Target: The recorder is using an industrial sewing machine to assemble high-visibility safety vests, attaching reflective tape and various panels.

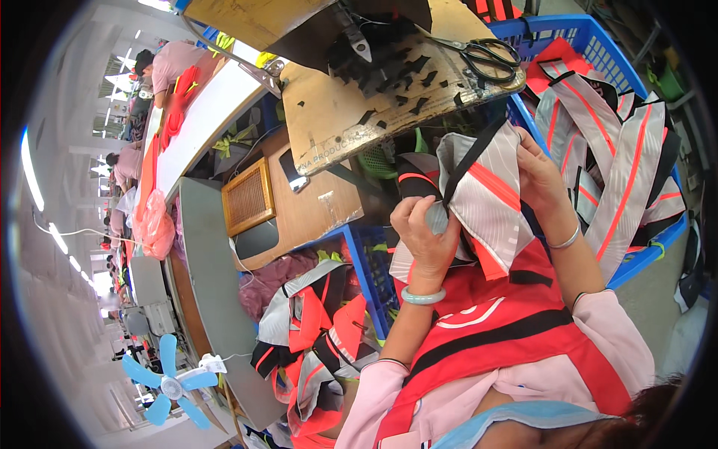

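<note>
A grey reflective fabric strip (479,213) with an orange stripe and black edging is folded between my hands, above my red apron (479,329). My left hand (428,236) has its fingers curled and pinches the strip's left side. Higher up, my right hand (540,173) grips the upper right edge, its fingertips partly behind the cloth. A dark, orange-striped end of fabric (416,179) shows just beyond my left hand. In front stands a wooden worktable (329,112) littered with black scraps, with black-handled scissors (490,61) at its right end.
On the right, a blue plastic basket (636,262) holds several similar strips. More striped pieces (314,322) hang in a heap at lower left. A phone (294,170) and a framed woven panel (248,197) lie on a lower shelf. A blue fan (170,387) and co-workers are farther left.
</note>
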`<move>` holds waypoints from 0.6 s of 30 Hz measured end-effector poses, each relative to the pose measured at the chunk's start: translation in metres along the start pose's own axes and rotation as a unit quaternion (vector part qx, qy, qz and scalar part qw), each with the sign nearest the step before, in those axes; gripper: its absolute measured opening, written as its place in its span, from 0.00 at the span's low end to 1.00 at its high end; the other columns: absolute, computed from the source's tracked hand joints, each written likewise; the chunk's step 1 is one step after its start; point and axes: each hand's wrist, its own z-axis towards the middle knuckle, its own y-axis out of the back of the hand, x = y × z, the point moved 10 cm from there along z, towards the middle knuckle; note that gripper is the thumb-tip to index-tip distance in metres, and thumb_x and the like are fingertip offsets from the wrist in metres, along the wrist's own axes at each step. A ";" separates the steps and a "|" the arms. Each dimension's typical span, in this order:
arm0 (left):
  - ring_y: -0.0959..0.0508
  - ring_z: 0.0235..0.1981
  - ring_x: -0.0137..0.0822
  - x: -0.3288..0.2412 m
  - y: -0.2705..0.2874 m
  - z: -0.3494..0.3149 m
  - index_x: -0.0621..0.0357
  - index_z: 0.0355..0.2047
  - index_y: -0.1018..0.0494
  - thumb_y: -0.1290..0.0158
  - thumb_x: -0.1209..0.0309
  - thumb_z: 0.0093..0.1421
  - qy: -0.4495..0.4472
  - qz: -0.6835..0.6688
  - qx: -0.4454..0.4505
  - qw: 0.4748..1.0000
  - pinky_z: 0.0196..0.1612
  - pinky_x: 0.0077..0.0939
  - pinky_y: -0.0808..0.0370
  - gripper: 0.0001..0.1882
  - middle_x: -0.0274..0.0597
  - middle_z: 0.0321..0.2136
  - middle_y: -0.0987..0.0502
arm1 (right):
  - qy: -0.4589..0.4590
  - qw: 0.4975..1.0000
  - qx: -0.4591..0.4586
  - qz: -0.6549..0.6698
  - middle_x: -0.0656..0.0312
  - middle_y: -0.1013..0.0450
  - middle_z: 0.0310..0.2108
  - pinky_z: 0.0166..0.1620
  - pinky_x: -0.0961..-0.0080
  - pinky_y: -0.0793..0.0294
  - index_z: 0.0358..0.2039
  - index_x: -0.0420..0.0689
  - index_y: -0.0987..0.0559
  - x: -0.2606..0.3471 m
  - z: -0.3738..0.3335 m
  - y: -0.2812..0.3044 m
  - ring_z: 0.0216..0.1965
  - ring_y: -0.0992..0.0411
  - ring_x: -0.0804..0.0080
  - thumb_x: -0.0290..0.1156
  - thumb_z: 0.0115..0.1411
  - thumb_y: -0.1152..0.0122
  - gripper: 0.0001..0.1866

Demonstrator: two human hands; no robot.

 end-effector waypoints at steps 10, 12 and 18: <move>0.27 0.43 0.41 0.046 -0.023 -0.047 0.67 0.51 0.34 0.43 0.78 0.52 0.204 -0.135 0.042 0.969 0.48 0.31 0.31 0.24 0.49 0.42 0.27 | 0.037 0.998 -0.053 -0.023 0.68 0.25 0.40 0.47 0.78 0.28 0.43 0.48 0.28 -0.016 -0.012 -0.005 0.41 0.27 0.79 0.27 0.65 0.47 0.07; 0.27 0.43 0.38 0.069 -0.040 -0.065 0.68 0.51 0.34 0.47 0.79 0.56 0.271 -0.230 0.003 0.935 0.48 0.28 0.31 0.21 0.47 0.43 0.27 | 0.026 0.999 -0.036 -0.008 0.68 0.25 0.39 0.47 0.78 0.28 0.43 0.48 0.27 -0.024 -0.011 -0.016 0.42 0.27 0.79 0.27 0.65 0.47 0.06; 0.26 0.42 0.29 0.057 -0.017 -0.020 0.68 0.53 0.33 0.53 0.80 0.63 0.249 -0.303 0.017 0.920 0.44 0.21 0.29 0.17 0.42 0.41 0.24 | 0.068 0.993 -0.042 -0.091 0.67 0.25 0.40 0.49 0.78 0.29 0.45 0.44 0.27 0.016 -0.013 -0.006 0.42 0.27 0.79 0.29 0.66 0.49 0.08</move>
